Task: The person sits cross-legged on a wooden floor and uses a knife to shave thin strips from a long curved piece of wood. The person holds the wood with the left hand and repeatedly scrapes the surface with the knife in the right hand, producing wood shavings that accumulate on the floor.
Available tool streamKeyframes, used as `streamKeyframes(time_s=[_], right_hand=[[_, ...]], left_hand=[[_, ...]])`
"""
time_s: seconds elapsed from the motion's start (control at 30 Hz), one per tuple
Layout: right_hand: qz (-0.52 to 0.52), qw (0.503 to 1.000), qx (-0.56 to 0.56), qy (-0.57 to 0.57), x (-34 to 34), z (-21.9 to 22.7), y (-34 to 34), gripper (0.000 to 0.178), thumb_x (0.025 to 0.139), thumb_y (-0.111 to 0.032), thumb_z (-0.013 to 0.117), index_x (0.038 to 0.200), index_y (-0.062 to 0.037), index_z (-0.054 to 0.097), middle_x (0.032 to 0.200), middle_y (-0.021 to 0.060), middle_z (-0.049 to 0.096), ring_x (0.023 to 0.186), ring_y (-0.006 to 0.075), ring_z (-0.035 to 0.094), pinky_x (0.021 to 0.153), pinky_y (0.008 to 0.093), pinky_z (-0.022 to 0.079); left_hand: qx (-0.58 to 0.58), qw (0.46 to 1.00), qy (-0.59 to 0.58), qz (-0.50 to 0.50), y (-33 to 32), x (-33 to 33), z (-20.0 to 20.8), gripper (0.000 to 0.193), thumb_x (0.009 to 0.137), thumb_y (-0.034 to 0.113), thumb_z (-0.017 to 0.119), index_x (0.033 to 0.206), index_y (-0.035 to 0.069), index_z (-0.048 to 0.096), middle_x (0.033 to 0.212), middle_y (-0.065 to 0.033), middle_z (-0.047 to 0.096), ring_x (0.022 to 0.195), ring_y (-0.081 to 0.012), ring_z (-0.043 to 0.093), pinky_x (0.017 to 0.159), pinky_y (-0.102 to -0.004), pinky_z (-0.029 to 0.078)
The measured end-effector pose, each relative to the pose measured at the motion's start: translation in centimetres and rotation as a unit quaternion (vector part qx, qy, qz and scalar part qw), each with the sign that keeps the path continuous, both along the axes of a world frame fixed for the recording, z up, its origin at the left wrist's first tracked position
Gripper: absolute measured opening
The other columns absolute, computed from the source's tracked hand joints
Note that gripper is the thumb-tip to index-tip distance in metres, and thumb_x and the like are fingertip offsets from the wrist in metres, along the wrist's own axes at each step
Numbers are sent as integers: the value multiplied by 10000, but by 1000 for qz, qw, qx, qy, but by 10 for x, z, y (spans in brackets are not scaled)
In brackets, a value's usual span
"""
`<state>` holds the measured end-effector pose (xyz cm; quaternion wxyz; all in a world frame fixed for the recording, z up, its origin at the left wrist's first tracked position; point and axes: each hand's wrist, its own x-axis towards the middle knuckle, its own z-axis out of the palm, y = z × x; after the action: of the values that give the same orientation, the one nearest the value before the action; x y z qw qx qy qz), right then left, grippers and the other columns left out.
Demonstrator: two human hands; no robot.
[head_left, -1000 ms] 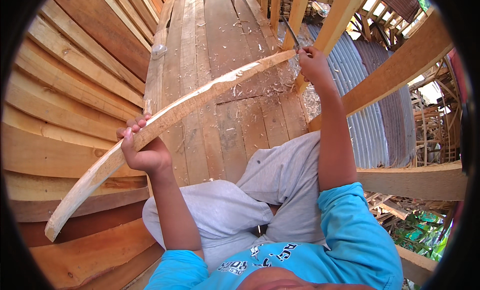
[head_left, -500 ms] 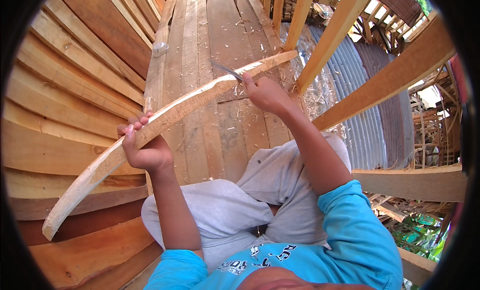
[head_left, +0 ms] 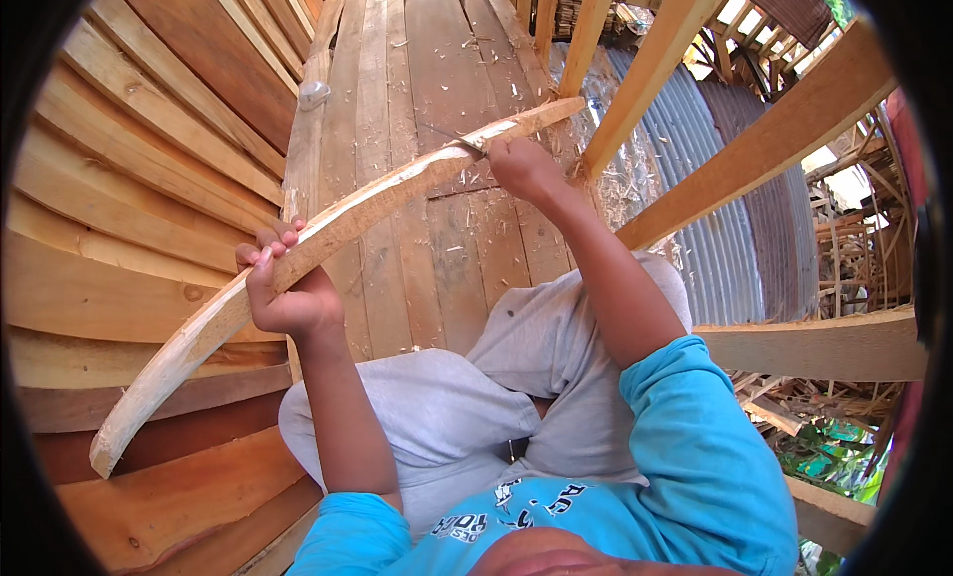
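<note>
A long wooden pole (head_left: 402, 184) slants across the view from the lower left to the upper right, with pale freshly shaved wood along its upper edge. My left hand (head_left: 298, 290) grips it from below, thumb and fingers wrapped over its near part. Toward its far end, my right hand (head_left: 524, 169) is closed around the handle of a knife. The thin blade of the knife (head_left: 452, 135) lies across the pole's upper edge, touching the shaved part. The handle is hidden inside my fist.
Wood shavings lie over the plank floor (head_left: 452, 244). A plank wall (head_left: 149, 258) runs close along the left. To the right stand wooden posts (head_left: 655, 75) and a rail (head_left: 764, 144), with corrugated metal sheets (head_left: 695, 179) beyond. A small clear container (head_left: 314, 95) sits by the wall.
My right hand has turned slightly at the wrist, tilting the knife on the pole. The pole and left hand have hardly moved; the whole view has shifted a little.
</note>
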<state>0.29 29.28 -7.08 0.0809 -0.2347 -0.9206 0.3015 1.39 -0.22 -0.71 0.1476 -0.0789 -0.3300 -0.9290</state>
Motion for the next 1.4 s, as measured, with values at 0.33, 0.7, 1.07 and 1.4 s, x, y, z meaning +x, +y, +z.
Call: streamKeyframes(time_s=[0.33, 0.7, 1.07, 1.4], right_hand=[[-11, 996, -61, 56, 25, 36, -55, 545, 993, -356, 358, 835, 49, 686, 934, 314, 668, 957, 485, 637, 905, 549, 480], [68, 997, 14, -40, 25, 35, -65, 549, 971, -343, 332, 903, 31, 727, 937, 302, 684, 932, 493, 652, 873, 554, 495], [-40, 998, -38, -33, 14, 21, -22, 562, 958, -365, 352, 962, 85, 689, 1039, 346, 653, 1039, 498, 620, 954, 525, 467], [-19, 1000, -23, 0, 15, 29, -24, 525, 961, -342, 355, 911, 44, 707, 944, 293, 686, 950, 476, 650, 896, 536, 491]], left_hand=[[-1, 1000, -1, 14, 1, -1, 0, 86, 775, 105, 558, 781, 159, 492, 718, 3, 504, 776, -170, 526, 967, -442, 437], [13, 990, -90, 111, 12, 4, 6, 115, 814, 130, 554, 831, 148, 442, 746, -16, 479, 775, -186, 526, 936, -446, 477], [-14, 978, 184, -97, -6, -7, -19, 484, 792, 252, 659, 1251, 129, 563, 940, -15, 515, 946, -197, 520, 1045, -447, 381], [-27, 983, 156, -94, -27, -17, -18, 207, 782, 74, 630, 934, 185, 541, 844, 5, 507, 926, -178, 528, 1096, -446, 353]])
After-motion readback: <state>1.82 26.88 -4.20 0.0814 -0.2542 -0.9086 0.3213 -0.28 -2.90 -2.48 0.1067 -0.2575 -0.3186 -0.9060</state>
